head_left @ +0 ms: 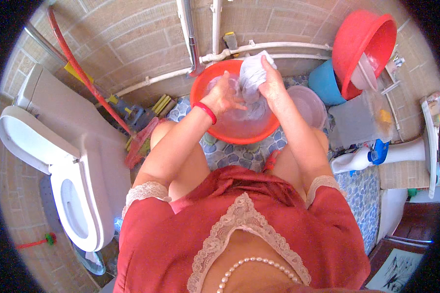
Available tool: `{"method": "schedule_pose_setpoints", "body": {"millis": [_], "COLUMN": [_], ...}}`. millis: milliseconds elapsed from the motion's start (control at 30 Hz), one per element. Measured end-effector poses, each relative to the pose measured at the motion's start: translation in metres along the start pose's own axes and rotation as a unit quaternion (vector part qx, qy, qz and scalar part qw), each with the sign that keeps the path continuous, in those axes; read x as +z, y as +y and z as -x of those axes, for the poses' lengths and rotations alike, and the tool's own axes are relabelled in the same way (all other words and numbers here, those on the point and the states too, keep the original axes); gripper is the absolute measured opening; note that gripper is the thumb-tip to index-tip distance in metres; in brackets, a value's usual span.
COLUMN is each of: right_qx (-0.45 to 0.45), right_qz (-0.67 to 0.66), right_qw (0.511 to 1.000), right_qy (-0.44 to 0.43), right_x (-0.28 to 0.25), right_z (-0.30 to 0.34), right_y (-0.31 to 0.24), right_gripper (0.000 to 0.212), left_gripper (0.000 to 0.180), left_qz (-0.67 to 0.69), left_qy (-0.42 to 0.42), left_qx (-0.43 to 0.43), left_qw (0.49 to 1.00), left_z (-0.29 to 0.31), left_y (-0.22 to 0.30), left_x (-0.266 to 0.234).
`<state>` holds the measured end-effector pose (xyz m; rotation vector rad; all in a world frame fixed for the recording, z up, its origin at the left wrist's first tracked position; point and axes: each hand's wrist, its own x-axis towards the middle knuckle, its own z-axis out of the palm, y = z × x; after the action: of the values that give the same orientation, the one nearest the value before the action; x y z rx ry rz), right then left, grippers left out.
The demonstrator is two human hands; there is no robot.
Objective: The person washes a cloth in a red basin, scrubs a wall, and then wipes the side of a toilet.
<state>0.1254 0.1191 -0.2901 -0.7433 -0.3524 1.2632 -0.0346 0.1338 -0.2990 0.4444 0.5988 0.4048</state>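
Note:
A round orange-red basin (239,139) holding cloudy water stands on the floor between my knees. Over its far right side, my right hand (273,82) grips a wet, bunched white cloth (252,73), its thumb on top. The cloth hangs down toward the water. My left hand (224,96), with a red band on its wrist, hovers above the basin's left side. Its fingers are spread, and nothing shows in it; the fingertips come close to the cloth's lower end.
A pale translucent basin (310,105) sits right of the orange-red one, beside a blue bucket (327,83). Large red basins (349,44) lean at the right wall. The white toilet (78,210) stands at left, lid raised. A red-handled mop (98,95) leans nearby. White pipes (288,47) cross the wall.

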Motion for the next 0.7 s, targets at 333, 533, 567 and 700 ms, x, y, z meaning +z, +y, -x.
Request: {"method": "schedule_pose_setpoints", "body": {"millis": [333, 533, 567, 700], "right_qx": [-0.215, -0.362, -0.316, -0.235], "right_qz": [0.337, 0.606, 0.541, 0.379], "right_qw": [0.913, 0.709, 0.774, 0.883], "right_qy": [-0.087, -0.017, 0.093, 0.148], "right_x": [0.045, 0.043, 0.002, 0.001], "right_z": [0.083, 0.057, 0.028, -0.001], "right_y": [0.058, 0.072, 0.054, 0.059], "right_gripper": [0.024, 0.016, 0.018, 0.013], "left_gripper": [0.045, 0.018, 0.024, 0.026], "left_qz": [0.176, 0.176, 0.041, 0.059], "left_qy": [-0.205, -0.097, 0.035, 0.063], "left_qx": [0.114, 0.229, 0.162, 0.191], "left_qw": [0.956, 0.953, 0.985, 0.978], "left_z": [-0.047, -0.113, -0.066, -0.085], "left_y": [-0.014, -0.040, -0.046, -0.034], "left_x": [-0.030, -0.109, -0.008, -0.044]}}
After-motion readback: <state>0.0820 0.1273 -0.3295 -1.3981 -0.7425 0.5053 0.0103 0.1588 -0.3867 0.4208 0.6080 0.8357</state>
